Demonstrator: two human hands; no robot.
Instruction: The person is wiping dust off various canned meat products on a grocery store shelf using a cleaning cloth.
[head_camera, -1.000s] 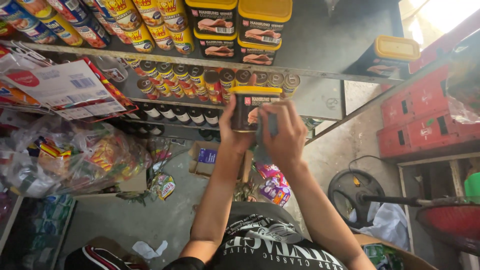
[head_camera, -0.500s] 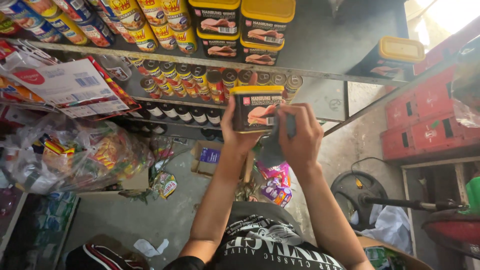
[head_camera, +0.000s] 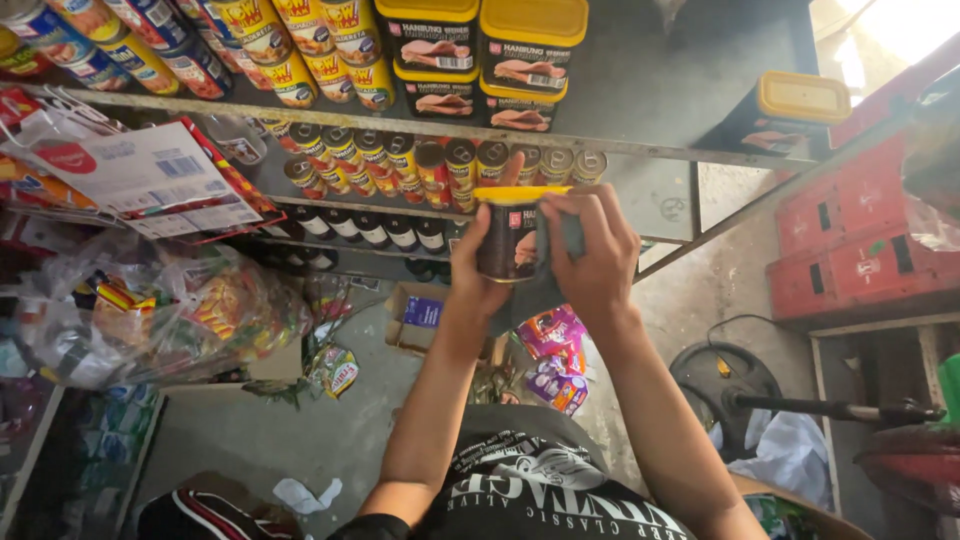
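I see the tin (head_camera: 508, 238) has turned since half a second ago: its wide front faced me then, now I see more of its narrow side. My right hand (head_camera: 590, 255) has slid across it with the cloth (head_camera: 550, 262), covering more of the tin near the middle of the frame.

Above me, a metal shelf (head_camera: 640, 150) carried yellow-lidded tins (head_camera: 480, 55) beside rows of labelled cans (head_camera: 290, 50), with one more tin (head_camera: 785, 115) lying apart to the right. Small round cans (head_camera: 420, 165) lined the shelf below. A clear bag of sweets (head_camera: 150, 315) hung at left; red crates (head_camera: 860, 240) stood at right above a fan (head_camera: 725, 385).
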